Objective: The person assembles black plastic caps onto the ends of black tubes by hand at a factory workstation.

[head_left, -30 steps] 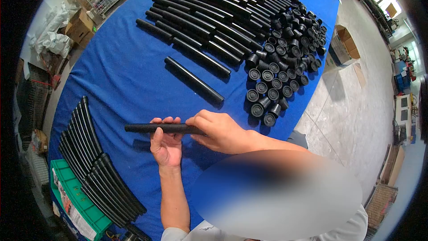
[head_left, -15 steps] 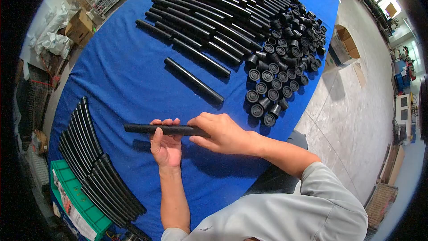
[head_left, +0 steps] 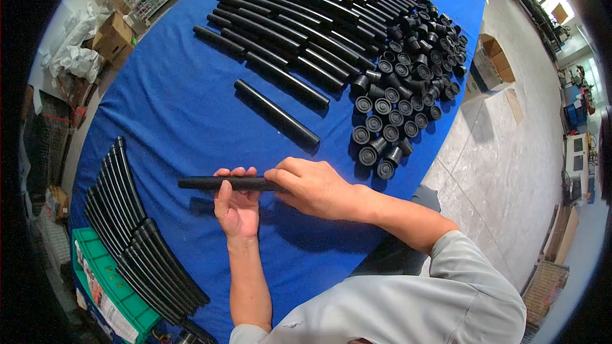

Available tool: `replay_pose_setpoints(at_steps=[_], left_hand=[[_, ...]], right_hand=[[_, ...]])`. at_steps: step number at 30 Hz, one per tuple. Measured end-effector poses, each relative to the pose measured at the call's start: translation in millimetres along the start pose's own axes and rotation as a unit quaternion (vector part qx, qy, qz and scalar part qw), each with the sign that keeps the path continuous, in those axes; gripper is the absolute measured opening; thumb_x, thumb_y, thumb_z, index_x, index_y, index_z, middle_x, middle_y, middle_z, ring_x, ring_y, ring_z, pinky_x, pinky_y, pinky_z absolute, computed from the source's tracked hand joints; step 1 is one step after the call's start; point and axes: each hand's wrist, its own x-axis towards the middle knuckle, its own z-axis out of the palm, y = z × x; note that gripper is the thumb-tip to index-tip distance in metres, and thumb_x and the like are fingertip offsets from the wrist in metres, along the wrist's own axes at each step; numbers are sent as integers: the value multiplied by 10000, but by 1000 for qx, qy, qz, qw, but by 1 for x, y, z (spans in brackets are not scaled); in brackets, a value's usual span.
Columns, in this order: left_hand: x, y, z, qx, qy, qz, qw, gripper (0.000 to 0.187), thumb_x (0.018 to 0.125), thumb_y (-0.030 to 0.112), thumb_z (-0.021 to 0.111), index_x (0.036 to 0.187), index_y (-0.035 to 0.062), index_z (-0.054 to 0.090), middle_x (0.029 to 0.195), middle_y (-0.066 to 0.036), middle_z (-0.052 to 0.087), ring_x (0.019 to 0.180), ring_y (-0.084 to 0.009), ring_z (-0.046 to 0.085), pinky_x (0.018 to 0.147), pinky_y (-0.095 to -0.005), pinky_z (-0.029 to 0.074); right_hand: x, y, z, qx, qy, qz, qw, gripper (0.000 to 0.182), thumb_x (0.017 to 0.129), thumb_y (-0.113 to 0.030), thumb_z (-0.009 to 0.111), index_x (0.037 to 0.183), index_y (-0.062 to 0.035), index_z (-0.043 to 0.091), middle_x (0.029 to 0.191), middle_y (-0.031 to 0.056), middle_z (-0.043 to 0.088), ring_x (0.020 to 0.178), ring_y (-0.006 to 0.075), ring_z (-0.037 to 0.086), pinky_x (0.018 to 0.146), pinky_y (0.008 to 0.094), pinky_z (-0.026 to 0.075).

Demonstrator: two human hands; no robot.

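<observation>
One black tube point(head_left: 199, 183) spans both hands point(head_left: 319, 190), protruding beyond the left.

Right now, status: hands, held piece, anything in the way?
Left hand and right hand both on the matte black tube-shaped piece; right hand covers one end. Piece held above the wrinkled blue cloth. Nothing seen blocking it.

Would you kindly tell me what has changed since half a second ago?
The right hand has shifted its grip slightly on the black tube, now covering more of that end. Nothing was taken up or let go. The left hand, the laid-out tubes and the black caps stayed as they were.
</observation>
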Motion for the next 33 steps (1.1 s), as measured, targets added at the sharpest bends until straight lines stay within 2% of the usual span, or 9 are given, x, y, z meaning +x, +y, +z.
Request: replay_pose_setpoints(at_steps=[4, 10, 16, 19, 22, 25, 28, 31, 33], left_hand=[[1, 1, 4, -4, -18, -7, 1000, 255, 1009, 105, 599, 1263, 80, 599, 1218, -204, 694, 1195, -397, 649, 977, -540, 585], [2, 1, -3, -9, 0, 1, 1000, 258, 1005, 103, 606, 1261, 77, 598, 1215, -205, 695, 1178, -409, 656, 980, -546, 584], [1, -1, 5, 0, -13, 1, 1000, 251, 1012, 111, 597, 1260, 70, 591, 1207, -213, 695, 1168, -412, 662, 970, -546, 590], [2, 0, 0, -4, -8, 2, 1000, 254, 1014, 107, 590, 1266, 69, 588, 1206, -214, 696, 1171, -413, 660, 967, -546, 591], [1, 0, 2, -5, -3, 2, 1000, 254, 1014, 105, 589, 1266, 69, 589, 1202, -212, 698, 1169, -413, 662, 966, -544, 592], [1, 0, 4, -3, -3, 2, 1000, 254, 1015, 107, 586, 1267, 69, 588, 1199, -210, 699, 1167, -413, 663, 966, -540, 592], [2, 0, 0, 1, -10, -1, 1000, 257, 1020, 121, 585, 1272, 71, 589, 1214, -205, 695, 1182, -408, 656, 982, -532, 585], [1, 1, -1, 4, -24, -4, 1000, 259, 1029, 143, 585, 1278, 73, 594, 1229, -194, 693, 1204, -395, 645, 1004, -514, 576], [1, 1, 2, 4, -22, -9, 1000, 258, 1029, 143, 584, 1277, 73, 595, 1226, -194, 694, 1200, -394, 648, 1006, -514, 576]], right_hand=[[-1, 3, -6, 90, -39, 43, 994, 399, 854, -164, 751, 1180, -33, 563, 1010, 153, 610, 897, 362, 651, 722, 458, 560], [-1, 0, -2, -32, 1, -24, 999, 346, 883, -173, 735, 1150, -21, 578, 948, 161, 611, 838, 369, 652, 690, 444, 544], [-1, 2, -5, 75, -31, 54, 995, 374, 861, -154, 744, 1167, -20, 577, 986, 149, 606, 876, 358, 654, 689, 439, 558], [2, -5, -1, 2, 45, -18, 999, 333, 884, -169, 725, 1144, -11, 589, 941, 161, 616, 841, 362, 653, 684, 451, 545], [0, 2, 2, -9, 13, -24, 1000, 343, 886, -174, 724, 1156, -10, 588, 955, 165, 624, 844, 366, 651, 694, 453, 547], [1, 0, -7, 60, -25, 47, 997, 358, 872, -166, 734, 1161, -16, 586, 972, 156, 615, 862, 364, 651, 703, 459, 557], [1, -1, -6, 43, -13, 45, 998, 341, 880, -172, 727, 1152, -19, 589, 954, 158, 612, 849, 371, 649, 700, 460, 552], [2, -1, -2, -21, 17, -18, 999, 315, 904, -194, 712, 1133, -11, 596, 904, 173, 612, 816, 378, 649, 700, 460, 540], [0, 0, -2, 23, 1, 9, 1000, 340, 889, -187, 725, 1150, -17, 587, 937, 163, 613, 844, 370, 652, 707, 459, 548]])
